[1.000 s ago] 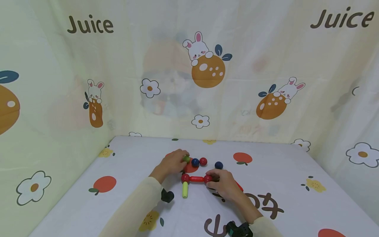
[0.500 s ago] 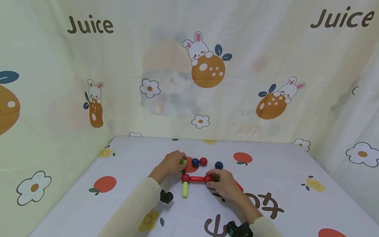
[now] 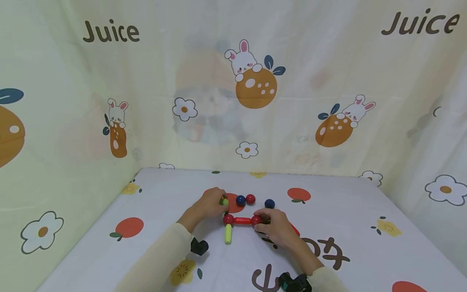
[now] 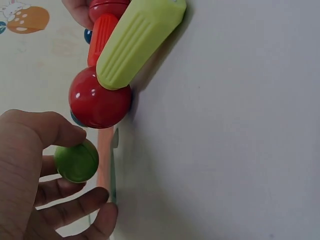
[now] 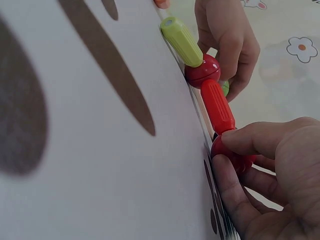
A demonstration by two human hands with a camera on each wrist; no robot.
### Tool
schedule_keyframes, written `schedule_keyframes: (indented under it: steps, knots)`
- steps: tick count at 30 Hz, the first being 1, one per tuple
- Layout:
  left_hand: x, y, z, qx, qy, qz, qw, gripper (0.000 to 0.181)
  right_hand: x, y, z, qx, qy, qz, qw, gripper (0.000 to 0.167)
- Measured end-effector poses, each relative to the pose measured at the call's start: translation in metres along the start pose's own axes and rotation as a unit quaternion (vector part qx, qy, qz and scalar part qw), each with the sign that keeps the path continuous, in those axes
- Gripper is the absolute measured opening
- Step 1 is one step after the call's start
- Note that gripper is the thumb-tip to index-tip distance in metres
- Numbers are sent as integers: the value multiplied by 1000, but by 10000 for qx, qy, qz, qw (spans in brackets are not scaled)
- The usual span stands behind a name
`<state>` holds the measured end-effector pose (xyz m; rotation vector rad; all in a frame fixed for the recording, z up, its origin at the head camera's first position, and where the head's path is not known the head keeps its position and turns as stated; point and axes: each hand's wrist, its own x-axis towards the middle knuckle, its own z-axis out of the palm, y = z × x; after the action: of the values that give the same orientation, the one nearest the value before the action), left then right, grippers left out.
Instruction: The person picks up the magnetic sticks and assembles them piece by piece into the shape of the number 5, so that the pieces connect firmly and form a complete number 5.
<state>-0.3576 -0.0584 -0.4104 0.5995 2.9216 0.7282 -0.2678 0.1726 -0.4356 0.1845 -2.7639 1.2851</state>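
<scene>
Pinching a round-ended green piece (image 4: 76,163), left-hand fingers (image 4: 65,131) lie left of the ribbed red bar (image 3: 242,220). Right-hand fingers (image 5: 232,189) grip its glossy ball (image 3: 255,220).

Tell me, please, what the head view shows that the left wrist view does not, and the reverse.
Only the head view shows the "Juice" lettering on the curtain and the person's sleeves. Only the left wrist view shows grooves along the light green stick and the lower fingers of the left hand spread below the green piece. Both show that stick with its red ball and red stick, the green piece, the left hand and some of the right hand.
</scene>
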Motion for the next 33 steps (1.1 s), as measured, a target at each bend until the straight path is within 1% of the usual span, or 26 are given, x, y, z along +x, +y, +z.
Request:
schedule_keyframes:
  steps: [3,5,10,14,19,23,27,30,33]
  knots:
    - [-4,1,-1,-90,61,31,9999,40,0,0,0,6,10,-19,10000,35]
    - [-7,2,-2,-142,120,103,9998,36,0,0,0,6,14,-31,10000,35]
    - [-12,0,-1,-416,293,414,9978,24,0,2,1,0,1,-60,10000,35]
    - [-22,3,-1,-674,381,556,9954,24,0,2,1,2,-8,-68,10000,35]
    - [-35,10,-1,-789,444,775,9929,23,-1,2,0,15,18,-40,10000,35]
    - [-42,12,0,-940,464,904,9904,20,-2,1,0,12,12,-17,10000,36]
    - [-48,12,1,-1040,448,960,9889,23,-2,0,0,3,11,7,10000,36]
    - [-53,12,2,-1095,382,1060,9876,25,-2,1,-1,-6,13,2,10000,36]
    - [-58,12,3,-1106,284,1201,9862,22,-2,1,0,-21,10,-20,10000,36]
